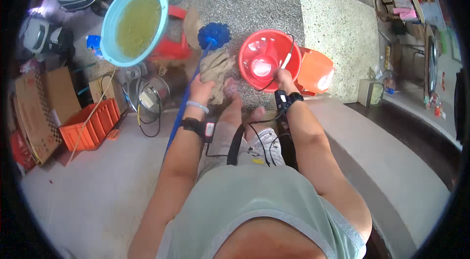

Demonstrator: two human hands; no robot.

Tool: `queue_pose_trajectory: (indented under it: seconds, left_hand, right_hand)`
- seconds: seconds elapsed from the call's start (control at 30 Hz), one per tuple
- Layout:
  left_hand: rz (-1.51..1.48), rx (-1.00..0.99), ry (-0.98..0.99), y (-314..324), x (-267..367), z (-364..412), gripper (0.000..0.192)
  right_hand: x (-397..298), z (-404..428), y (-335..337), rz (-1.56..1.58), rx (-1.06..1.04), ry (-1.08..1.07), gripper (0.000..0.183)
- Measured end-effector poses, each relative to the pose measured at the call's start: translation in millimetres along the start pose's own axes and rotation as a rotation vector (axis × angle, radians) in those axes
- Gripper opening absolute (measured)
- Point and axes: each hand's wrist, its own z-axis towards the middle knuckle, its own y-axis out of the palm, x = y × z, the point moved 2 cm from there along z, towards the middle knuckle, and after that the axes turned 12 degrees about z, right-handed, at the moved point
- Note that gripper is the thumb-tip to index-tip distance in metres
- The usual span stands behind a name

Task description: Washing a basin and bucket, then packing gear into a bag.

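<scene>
My left hand [201, 91] is closed at the edge of a crumpled beige cloth [216, 66]. A blue pole [178, 121] with a shaggy blue mop head [213, 35] runs along the outer side of this hand; whether the fingers also grip it I cannot tell. My right hand [285, 78] is over the near rim of a round red plastic basin [270, 40], closed around a slim white-handled device [286, 60] with a black cord. The cord loops over the basin's rim. Part of the device is hidden by the fingers.
An orange-red plastic stool [315, 70] touches the basin's right side. To the left, a light-blue tub [110, 28] of murky yellow-green water sits above a red stool [174, 48]. Nearby are a metal fan-like appliance [150, 94], an orange crate [90, 125], cardboard [40, 116] and a raised ledge [367, 141].
</scene>
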Motion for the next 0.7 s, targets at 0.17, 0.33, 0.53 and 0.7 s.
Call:
queue_pose_trajectory:
  seconds: [0.17,0.33,0.53,0.7]
  left_hand:
    - [0.098,0.042,-0.071,0,-11,18,0.043]
    - [0.077,0.037,-0.203,16,-8,18,0.044]
    - [0.187,-0.009,-0.163,40,-19,31,0.041]
    - [0.197,-0.021,-0.203,63,-9,35,0.038]
  right_hand:
    - [-15,30,9,0.065,-0.111,-0.059,0.013]
    - [-4,46,-44,-0.085,-0.048,-0.061,0.020]
    - [24,79,-140,0.141,0.056,0.190,0.031]
    - [8,65,-157,0.720,0.034,0.306,0.063]
